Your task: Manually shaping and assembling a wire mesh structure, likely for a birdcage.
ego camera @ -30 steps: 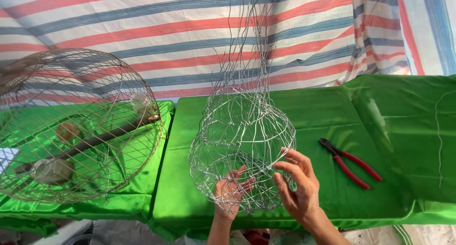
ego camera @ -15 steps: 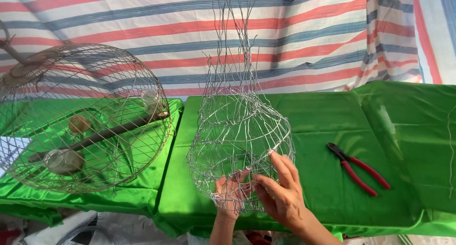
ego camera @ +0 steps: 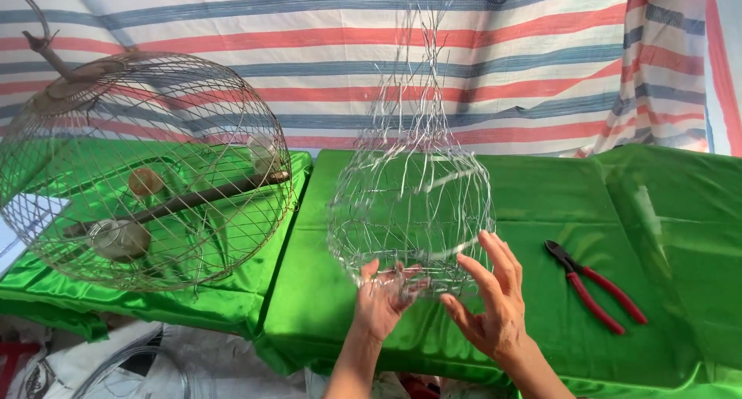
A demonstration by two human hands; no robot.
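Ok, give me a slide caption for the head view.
Both hands, left and right, on an unfinished wire cage on green cloth, pliers beside.

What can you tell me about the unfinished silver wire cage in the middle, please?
The silver wire cage is a bulbous open mesh of thin shiny wire, its loose strands rising to a narrow neck above. It stands upright on the green cloth. The left hand grips its bottom edge; the right hand touches its lower right side.
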